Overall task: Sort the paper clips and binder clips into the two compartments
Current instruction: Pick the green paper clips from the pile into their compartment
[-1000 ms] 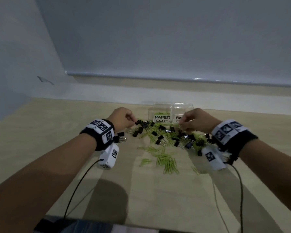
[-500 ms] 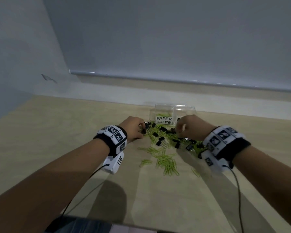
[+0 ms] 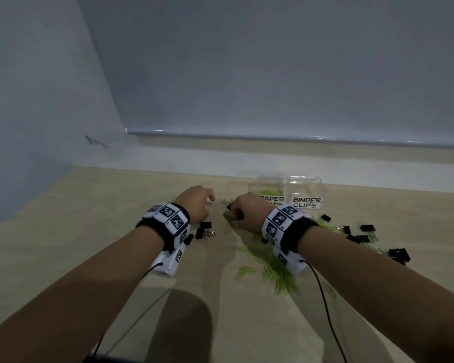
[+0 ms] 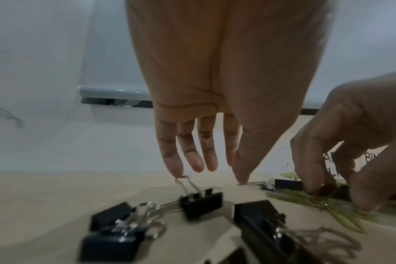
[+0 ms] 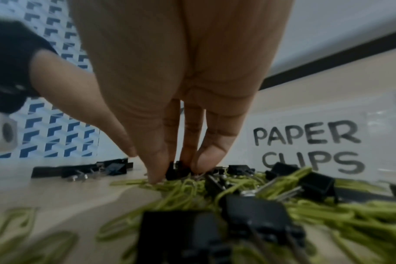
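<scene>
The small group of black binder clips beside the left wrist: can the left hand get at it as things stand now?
Probably yes. The left hand is open, and one fingertip already touches the wire handle of a black binder clip in that group. Nothing lies over those clips, and the right hand works apart, in the green paper clips.

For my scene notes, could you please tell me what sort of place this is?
Probably an office or a staged recording room: a pale wooden tabletop against a plain wall, a lowered roller blind, and a clear box labelled for paper clips and binder clips.
</scene>
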The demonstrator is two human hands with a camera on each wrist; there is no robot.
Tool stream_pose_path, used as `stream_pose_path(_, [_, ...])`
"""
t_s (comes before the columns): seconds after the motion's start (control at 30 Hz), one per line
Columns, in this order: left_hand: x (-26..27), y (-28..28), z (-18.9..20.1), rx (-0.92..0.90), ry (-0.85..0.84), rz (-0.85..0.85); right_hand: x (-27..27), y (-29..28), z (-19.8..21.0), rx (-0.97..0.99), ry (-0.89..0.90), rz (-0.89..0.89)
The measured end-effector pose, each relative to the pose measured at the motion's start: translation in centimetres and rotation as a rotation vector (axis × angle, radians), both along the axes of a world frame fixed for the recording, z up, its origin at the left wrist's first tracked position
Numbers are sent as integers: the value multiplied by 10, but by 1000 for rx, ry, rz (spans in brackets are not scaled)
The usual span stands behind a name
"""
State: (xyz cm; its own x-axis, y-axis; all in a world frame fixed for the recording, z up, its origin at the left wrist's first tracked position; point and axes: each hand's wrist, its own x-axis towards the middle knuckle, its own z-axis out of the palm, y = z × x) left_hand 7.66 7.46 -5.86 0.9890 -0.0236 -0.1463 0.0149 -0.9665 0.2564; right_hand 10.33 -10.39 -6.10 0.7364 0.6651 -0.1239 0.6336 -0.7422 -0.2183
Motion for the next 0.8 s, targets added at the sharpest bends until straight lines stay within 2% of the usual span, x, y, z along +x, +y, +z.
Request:
stream_pose_path(0.1, [17,-16,0,-7,-25,-82,-5,-11,4,108,18,-4])
stream_pose_path(0.2, [31,-36,-2,-10,3,-95,-9,-35,10,192,41,-52])
stream_pose_path(0.33, [39,-47,-7,46,3,-71,4,-87,12,36,18,-219])
stream_pose_path(0.47, [38,-42,-9,-11,-17,-50,10,-121,16,-103,-41,-363])
stream_pose_path(0.57, [33,-30,-8,-13,-11,-26,7,-116,18,-169,-94,-332])
stream_pose_path(0.7, [30,-30,-1,114,-27,-62,6,-76,17,-30,-107,-163])
stream_pose_path(0.8, [32,-50,-1,13,-52,-125,8,-43,10,-80,-136,-57])
